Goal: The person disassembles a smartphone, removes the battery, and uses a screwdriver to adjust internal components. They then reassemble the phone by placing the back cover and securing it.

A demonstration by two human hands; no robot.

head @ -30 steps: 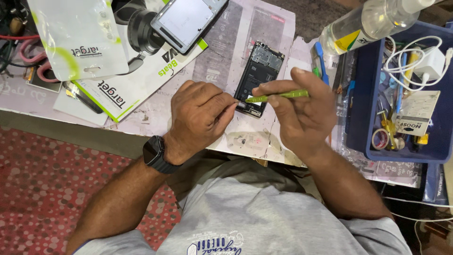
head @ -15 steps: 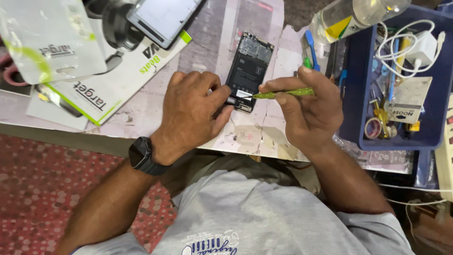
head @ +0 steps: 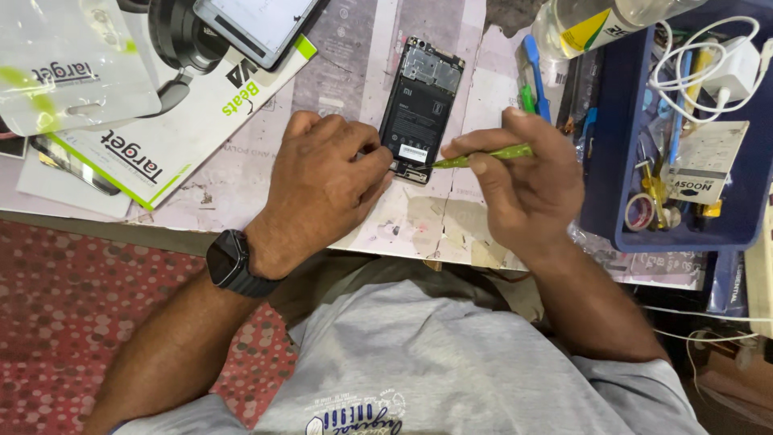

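Observation:
An opened black phone (head: 424,101) lies back-up on the paper-covered table (head: 346,72), its battery and circuit board exposed. My left hand (head: 326,189), with a black watch on the wrist, rests on the table and presses its fingertips against the phone's lower left corner. My right hand (head: 519,189) grips a thin green tool (head: 483,155). The tool's tip touches the phone's bottom edge, close to my left fingertips.
A blue tray (head: 612,161) of small tools, tape and a white charger cable stands at the right. A clear bottle (head: 588,20) lies above it. Printed packaging (head: 161,137), black headphones (head: 181,40) and a second device (head: 254,24) cover the left. A red dotted floor mat (head: 97,322) lies below the table edge.
The view has shifted, so the phone and hands sit lower and nearer the centre. Both hands stay at the phone's bottom edge; the green tool's tip has stayed there with small movements.

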